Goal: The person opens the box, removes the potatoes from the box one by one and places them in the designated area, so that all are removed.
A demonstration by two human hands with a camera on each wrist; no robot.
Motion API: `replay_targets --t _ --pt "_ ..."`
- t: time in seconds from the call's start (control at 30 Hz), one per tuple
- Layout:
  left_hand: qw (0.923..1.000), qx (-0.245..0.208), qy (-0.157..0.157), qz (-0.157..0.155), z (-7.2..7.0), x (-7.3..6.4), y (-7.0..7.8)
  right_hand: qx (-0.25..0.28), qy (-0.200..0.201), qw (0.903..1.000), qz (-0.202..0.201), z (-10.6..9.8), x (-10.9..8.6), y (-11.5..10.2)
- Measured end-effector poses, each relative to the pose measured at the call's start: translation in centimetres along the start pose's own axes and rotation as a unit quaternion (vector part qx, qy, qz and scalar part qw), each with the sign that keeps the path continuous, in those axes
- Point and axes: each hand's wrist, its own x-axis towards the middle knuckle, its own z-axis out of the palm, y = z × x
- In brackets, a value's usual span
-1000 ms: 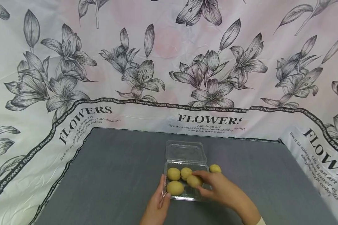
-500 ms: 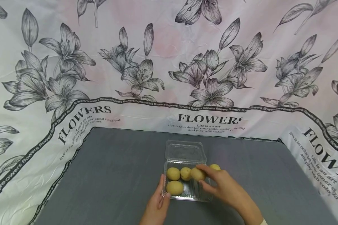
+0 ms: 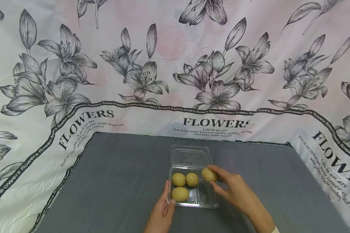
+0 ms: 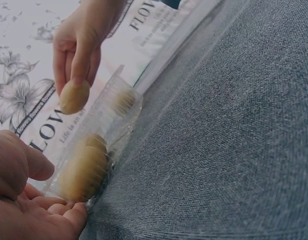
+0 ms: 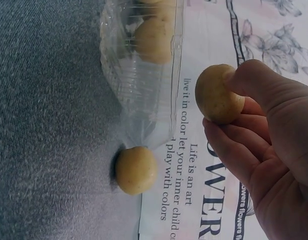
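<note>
In the head view, a clear plastic box (image 3: 205,198) stands with its lid (image 3: 190,156) folded back. Three yellowish potatoes sit in its left and middle part, one of them the front-left potato (image 3: 180,194). My left hand (image 3: 161,212) holds the box at its left side, thumb by the near corner. My right hand (image 3: 236,189) pinches another potato (image 3: 209,174) between thumb and fingers, above the box's back right. The right wrist view shows this held potato (image 5: 220,94) lifted clear of the rim. Another loose potato (image 5: 136,170) lies on the table beside the box; in the head view the right hand hides it.
The grey tabletop (image 3: 125,181) extends around the box on all sides. A white curtain (image 3: 151,121) printed with flowers and lettering borders the table at the back and both sides.
My right hand has lifted the potato from the box's right part and carried it back and to the right. The left hand stays at the box's left side.
</note>
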Motion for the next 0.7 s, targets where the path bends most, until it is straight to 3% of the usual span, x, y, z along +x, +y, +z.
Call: replay_targets --t 0.17,0.7 --pt "0.9998 -0.007 -0.008 0.017 0.0 0.1 -0.1 -0.016 0.016 0.9998 0.001 -0.3 -0.1 0.2" --pt "0.9999 0.002 0.001 0.012 0.0 0.0 -0.2 -0.054 0.044 0.9975 0.007 -0.8 -0.5 1.1"
